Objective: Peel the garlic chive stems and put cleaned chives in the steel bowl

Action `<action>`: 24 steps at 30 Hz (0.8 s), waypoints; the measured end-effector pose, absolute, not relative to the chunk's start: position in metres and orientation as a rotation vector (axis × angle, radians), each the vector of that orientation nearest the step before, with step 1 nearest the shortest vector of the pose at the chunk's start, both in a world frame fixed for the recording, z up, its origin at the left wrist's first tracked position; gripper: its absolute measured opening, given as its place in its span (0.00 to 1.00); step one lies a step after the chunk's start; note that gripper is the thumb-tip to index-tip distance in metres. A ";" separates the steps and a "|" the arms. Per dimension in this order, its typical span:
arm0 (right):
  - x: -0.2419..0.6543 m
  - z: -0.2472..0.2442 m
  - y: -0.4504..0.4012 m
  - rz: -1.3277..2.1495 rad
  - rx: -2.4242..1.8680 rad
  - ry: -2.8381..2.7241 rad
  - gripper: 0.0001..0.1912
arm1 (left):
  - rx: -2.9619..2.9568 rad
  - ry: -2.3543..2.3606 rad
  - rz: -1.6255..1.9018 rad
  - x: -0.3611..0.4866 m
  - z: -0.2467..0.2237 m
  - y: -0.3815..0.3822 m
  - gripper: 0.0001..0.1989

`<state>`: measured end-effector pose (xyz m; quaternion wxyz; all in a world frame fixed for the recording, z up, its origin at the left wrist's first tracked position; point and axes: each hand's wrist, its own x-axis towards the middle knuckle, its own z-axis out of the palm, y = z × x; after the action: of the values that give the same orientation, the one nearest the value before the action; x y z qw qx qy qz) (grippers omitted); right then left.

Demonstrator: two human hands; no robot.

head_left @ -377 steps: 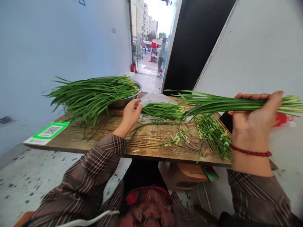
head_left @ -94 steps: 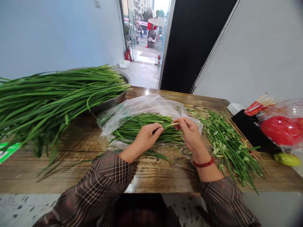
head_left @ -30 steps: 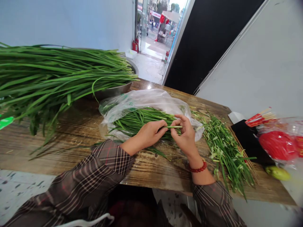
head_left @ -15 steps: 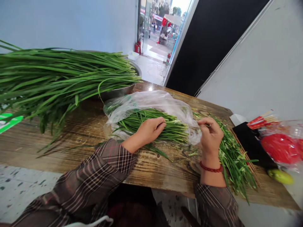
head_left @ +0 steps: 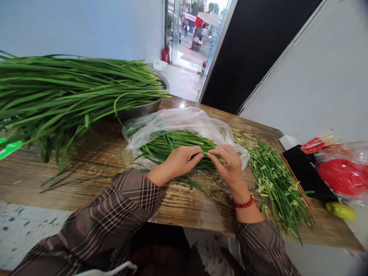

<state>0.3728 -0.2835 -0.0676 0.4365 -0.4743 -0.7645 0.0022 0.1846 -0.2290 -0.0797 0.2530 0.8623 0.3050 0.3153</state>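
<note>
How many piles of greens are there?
3: a large green bundle in a grey metal basin, a smaller green bunch partly under a translucent plastic bag, a loose green heap at right.

nothing legible tbh | plastic bag point(head_left: 198, 117): green print point(head_left: 161, 125) toward 10 o'clock, too crumpled to make out | street banner point(head_left: 189, 17) at 12: pale lettering on red, blurry | red chopstick wrappers point(head_left: 312, 146) at 3: marks too tiny
</note>
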 end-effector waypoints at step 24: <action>0.404 -0.034 -0.295 1.064 -0.852 -2.224 0.10 | 2.358 1.245 1.122 0.170 -0.075 -0.211 0.10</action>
<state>0.4040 -0.2952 -0.0342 0.2634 -0.3152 -0.8225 0.3934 0.1705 -0.2112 -0.0747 0.1240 0.8088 0.4270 0.3849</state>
